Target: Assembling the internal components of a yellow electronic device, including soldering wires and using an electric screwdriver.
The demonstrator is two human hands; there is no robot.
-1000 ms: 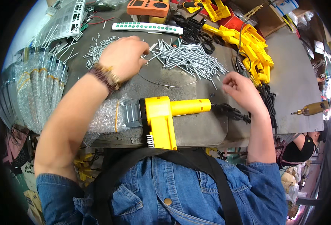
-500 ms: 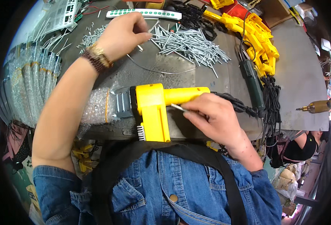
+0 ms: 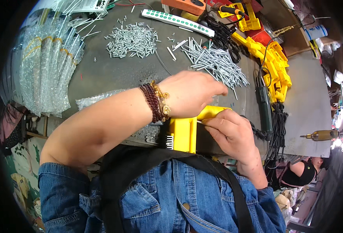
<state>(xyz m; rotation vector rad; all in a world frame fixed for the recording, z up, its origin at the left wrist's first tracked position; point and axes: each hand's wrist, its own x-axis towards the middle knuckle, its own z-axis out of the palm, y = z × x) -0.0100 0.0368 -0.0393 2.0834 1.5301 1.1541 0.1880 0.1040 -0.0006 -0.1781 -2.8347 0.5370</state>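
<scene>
In front of my body lies a yellow plastic power-tool housing [image 3: 184, 134] with a yellow handle [image 3: 212, 112] reaching right. My right hand [image 3: 233, 130] is closed, pinching a thin silver long screw [image 3: 201, 122] whose end points at the housing beside the handle. Above the housing, my left hand [image 3: 191, 93] is curled with its fingers bent down; whatever it may hold is hidden. That hand and wrist cover the housing's upper part. A bubble-wrapped part [image 3: 101, 99] shows partly from behind my left forearm.
Long silver screws [image 3: 218, 62] lie heaped beyond my hands, with short screws [image 3: 132, 40] left of them. Bubble-wrapped pieces [image 3: 49, 70] stand at left. To the right are yellow housings [image 3: 274, 64], a dark green screwdriver [image 3: 264, 110] with a cord, black cables [image 3: 279, 120] and another driver [image 3: 323, 135].
My left hand has come from beside the screw piles, right and nearer, over the yellow housing. My right hand has shifted slightly, keeping the screw at the housing. The whole view has shifted.
</scene>
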